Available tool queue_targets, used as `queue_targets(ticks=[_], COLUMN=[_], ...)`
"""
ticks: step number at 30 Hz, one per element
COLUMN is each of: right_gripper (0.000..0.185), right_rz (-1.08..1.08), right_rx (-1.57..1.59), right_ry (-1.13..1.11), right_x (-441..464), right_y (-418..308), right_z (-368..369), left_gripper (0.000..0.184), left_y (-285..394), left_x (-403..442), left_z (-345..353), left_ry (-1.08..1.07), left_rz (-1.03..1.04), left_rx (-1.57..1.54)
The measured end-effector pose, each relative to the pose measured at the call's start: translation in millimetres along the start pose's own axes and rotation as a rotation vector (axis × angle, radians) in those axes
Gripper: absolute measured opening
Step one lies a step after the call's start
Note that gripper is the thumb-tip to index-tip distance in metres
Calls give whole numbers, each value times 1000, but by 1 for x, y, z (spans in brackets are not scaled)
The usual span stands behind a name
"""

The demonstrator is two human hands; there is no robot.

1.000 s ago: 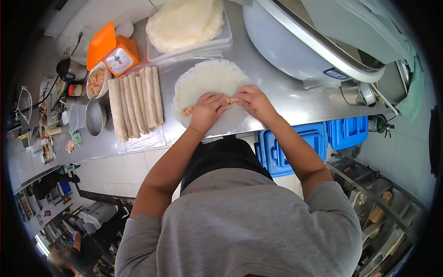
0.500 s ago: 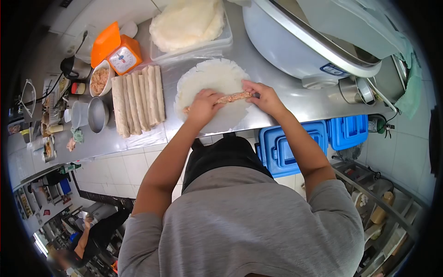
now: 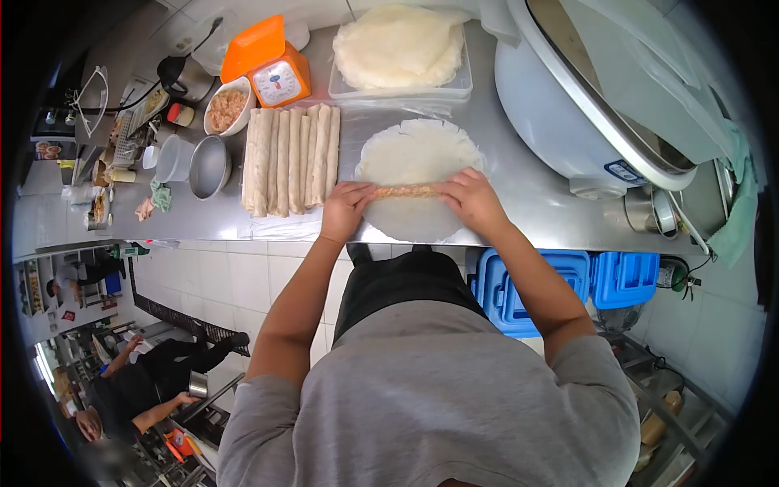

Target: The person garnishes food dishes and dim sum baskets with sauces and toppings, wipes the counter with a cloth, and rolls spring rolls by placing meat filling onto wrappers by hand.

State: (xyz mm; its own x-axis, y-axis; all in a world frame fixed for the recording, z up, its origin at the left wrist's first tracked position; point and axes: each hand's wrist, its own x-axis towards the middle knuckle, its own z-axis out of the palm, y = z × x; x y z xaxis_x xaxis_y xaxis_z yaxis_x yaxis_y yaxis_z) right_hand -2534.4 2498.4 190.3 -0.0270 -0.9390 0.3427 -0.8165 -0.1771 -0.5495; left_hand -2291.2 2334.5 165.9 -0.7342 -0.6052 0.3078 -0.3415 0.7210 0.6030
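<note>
A round, thin, whitish wrapper sheet point(image 3: 418, 150) lies flat on the steel counter. Across its middle runs a long strip of pinkish minced filling point(image 3: 406, 191). My left hand point(image 3: 346, 209) is closed around the strip's left end, fingertips pressed together. At the opposite end, my right hand point(image 3: 474, 203) pinches the filling with bent fingers. Both ends of the strip are partly hidden under my fingers. To the left of the sheet, several finished pale rolls point(image 3: 290, 160) lie side by side on plastic film.
Behind the sheet stands a plastic tray point(image 3: 402, 92) of stacked wrappers. A large pale-blue tub point(image 3: 545, 122) occupies the right. An orange scale point(image 3: 280, 75), a white bowl of mince point(image 3: 228, 109) and a metal bowl point(image 3: 210, 167) stand left. Another person point(image 3: 134, 385) is at lower left.
Both hands have moved to the strip's ends, and the strip now lies straighter. The view has shifted, so the counter appears farther right. The other person now shows a metal pot in hand.
</note>
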Motion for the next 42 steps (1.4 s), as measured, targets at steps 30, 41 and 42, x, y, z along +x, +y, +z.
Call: queue_targets(ticks=[30, 41, 42], right_gripper=[22, 34, 37], right_rz=[155, 146, 138], right_rx=[-278, -153, -159], right_ry=[293, -91, -96], right_x=[39, 51, 43], right_y=[20, -26, -26], right_z=[34, 60, 65], left_gripper=[18, 42, 43], left_y=[18, -13, -17], left_x=[47, 119, 122], left_z=[7, 37, 39], left_ry=[160, -341, -370], left_rz=[234, 390, 408], left_rx=[212, 375, 393])
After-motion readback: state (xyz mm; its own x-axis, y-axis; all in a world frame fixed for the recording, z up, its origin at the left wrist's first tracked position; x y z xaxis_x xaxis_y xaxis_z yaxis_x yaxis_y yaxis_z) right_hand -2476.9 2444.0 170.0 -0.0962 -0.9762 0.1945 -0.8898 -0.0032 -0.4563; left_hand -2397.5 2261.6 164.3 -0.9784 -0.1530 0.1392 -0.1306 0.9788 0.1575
